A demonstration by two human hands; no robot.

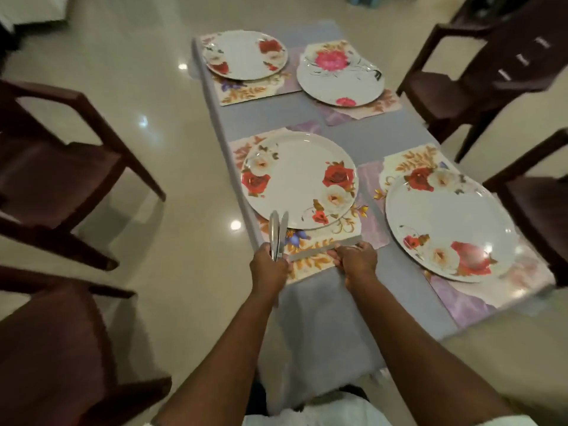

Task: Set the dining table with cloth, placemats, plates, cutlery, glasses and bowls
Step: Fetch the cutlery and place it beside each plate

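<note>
A grey-blue cloth (pixel 319 321) covers the narrow table. On it lie several floral placemats, each under a white plate with roses. My left hand (pixel 270 267) grips a few pieces of steel cutlery (pixel 278 229), their tips pointing up over the near rim of the near left plate (pixel 299 179). My right hand (pixel 356 259) pinches the right end of a long flat grey strip (pixel 322 249), which lies across the near left placemat (pixel 310 267); what the strip is cannot be told. The near right plate (pixel 448 222) sits on its own mat.
Two more plates stand at the far end, one at the far left (pixel 246 53) and one at the far right (pixel 339 78). Dark brown chairs flank the table: left (pixel 61 167), near left (pixel 55 348), right (pixel 534 204) and far right (pixel 479 66). Glossy tiled floor lies around.
</note>
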